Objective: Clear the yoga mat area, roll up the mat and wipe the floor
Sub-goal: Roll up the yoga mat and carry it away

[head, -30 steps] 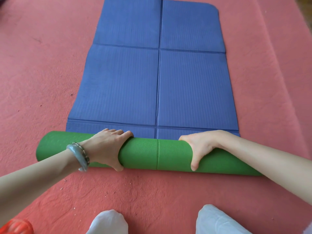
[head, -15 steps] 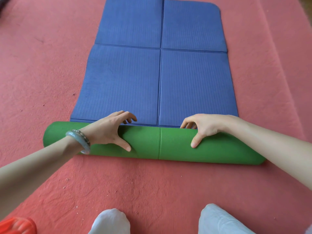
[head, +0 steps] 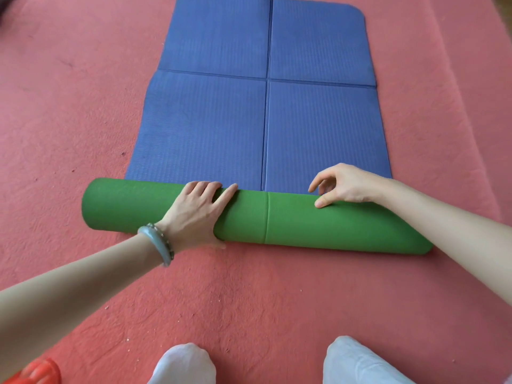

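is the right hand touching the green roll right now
Touching. In the head view the right hand has its thumb tip resting on top of the green roll; its other fingers hover curled above it.

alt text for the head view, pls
Left hand grips a half-rolled yoga mat, green outside, on a red carpet; right hand touches the roll with its thumb. The blue unrolled part lies flat ahead.

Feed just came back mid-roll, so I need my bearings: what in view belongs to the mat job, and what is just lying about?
In the job:
- yoga mat, its green rolled part under both hands
- left hand, gripping the roll
- right hand, thumb on the roll
- red floor covering, to wipe later

Lying about:
- orange object, near left corner
- bracelets on left wrist
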The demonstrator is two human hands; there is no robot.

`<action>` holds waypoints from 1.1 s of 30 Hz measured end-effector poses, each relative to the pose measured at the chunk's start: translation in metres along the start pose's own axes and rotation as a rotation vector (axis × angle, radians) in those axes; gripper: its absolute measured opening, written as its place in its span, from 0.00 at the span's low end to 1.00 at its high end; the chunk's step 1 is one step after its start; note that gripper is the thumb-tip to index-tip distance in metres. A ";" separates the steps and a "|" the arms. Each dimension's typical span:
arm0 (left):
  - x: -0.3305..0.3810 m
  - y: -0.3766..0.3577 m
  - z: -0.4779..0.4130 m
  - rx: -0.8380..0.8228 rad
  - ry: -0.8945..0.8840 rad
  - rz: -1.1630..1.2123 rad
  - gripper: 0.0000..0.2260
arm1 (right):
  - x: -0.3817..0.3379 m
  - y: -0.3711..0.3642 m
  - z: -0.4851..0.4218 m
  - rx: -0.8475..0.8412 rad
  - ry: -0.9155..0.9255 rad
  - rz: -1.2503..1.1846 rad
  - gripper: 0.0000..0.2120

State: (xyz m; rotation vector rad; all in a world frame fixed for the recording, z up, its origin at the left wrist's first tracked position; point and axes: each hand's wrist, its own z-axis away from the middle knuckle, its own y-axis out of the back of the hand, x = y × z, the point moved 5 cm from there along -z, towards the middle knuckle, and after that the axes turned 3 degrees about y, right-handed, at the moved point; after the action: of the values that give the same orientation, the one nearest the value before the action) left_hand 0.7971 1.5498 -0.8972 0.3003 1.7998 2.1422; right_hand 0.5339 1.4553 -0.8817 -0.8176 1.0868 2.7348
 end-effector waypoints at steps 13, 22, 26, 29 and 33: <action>-0.018 0.015 -0.039 -0.210 -0.017 0.146 0.46 | -0.016 -0.058 0.032 0.219 0.092 0.729 0.61; -0.011 0.009 -0.024 -0.146 0.042 0.130 0.48 | -0.013 -0.049 0.017 0.200 0.236 0.783 0.53; -0.009 0.009 -0.013 -0.052 0.069 0.112 0.50 | -0.017 -0.038 0.009 0.119 0.222 0.741 0.51; -0.008 0.007 -0.006 0.040 0.095 0.065 0.53 | -0.024 -0.025 0.004 0.031 0.169 0.655 0.48; -0.004 0.004 -0.001 0.103 0.103 0.047 0.52 | -0.034 -0.023 0.006 0.011 0.156 0.674 0.44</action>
State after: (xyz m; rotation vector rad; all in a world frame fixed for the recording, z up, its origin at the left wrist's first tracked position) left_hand 0.8002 1.5468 -0.8930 0.2629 1.9836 2.1366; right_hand 0.5662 1.4801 -0.8751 -0.7829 1.6643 3.2215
